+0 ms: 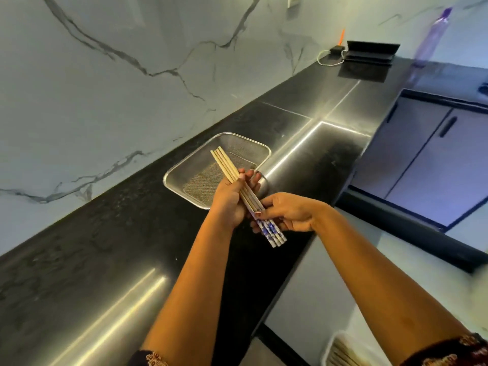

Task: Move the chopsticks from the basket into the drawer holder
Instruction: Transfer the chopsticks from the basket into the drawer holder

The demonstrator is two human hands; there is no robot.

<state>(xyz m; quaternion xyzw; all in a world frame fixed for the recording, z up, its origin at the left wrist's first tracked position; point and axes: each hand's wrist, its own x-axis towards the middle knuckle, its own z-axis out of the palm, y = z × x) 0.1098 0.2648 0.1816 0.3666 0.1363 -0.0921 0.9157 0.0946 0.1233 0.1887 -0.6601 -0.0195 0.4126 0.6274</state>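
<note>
While both hands' fingers (244, 178) clasp the pale wooden chopsticks with blue-patterned ends (237, 178), the rectangular metal mesh basket (184, 175) sits just beyond them on the black desk (105, 247).

Bare forearms, dark sleeves (449, 352) with orange patterned trim at the cuffs.

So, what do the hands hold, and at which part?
A bundle of chopsticks: the left hand grips its middle, the right hand pinches it near the blue-patterned ends.
</note>
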